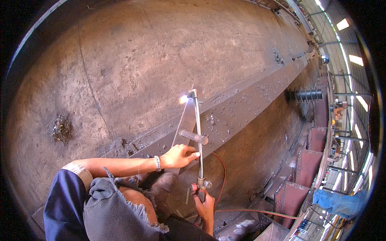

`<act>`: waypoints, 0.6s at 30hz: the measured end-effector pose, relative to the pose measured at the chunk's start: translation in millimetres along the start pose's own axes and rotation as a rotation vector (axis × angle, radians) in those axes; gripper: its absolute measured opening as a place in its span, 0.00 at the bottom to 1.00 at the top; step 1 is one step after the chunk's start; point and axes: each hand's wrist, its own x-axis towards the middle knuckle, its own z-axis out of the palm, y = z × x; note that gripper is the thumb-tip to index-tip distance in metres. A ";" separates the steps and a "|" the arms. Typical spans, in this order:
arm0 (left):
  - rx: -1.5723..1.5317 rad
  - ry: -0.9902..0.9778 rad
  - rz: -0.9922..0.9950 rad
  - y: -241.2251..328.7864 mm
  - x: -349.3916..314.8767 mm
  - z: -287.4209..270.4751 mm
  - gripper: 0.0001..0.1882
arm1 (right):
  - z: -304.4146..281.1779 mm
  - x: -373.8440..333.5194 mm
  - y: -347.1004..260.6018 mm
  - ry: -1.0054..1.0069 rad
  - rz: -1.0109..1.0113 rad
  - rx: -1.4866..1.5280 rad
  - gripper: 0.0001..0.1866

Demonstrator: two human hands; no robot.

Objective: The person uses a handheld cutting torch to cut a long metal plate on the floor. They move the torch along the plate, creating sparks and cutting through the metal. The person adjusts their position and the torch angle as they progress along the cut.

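Observation:
A cutting torch (200,160) with a long metal tube spans the middle of the view. Its angled head is lit, with a bright flame (184,99) at the tip. My right hand (206,207) is wrapped round the torch's handle, just below the valve body with its red knob. Higher up, my left hand (179,156) has its fingers curled in and its thumb against the tube. Under the torch head lies the far end of a narrow flat steel strip (186,117). A short rusty round bar (194,137) crosses the strip, behind the tube.
A long steel beam (241,104) speckled with slag runs diagonally beneath the strip. Orange-red hose (257,211) trails from the handle to the right. Box-like steel pieces (309,168) line the right side, near a dark ribbed bar (304,94). Scrap bits (61,128) lie on the floor at left.

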 end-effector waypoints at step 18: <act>-0.609 -0.074 -0.191 -11.8 19.4 -16.5 0.25 | 31.8 2.5 8.2 0.020 -0.012 0.080 0.09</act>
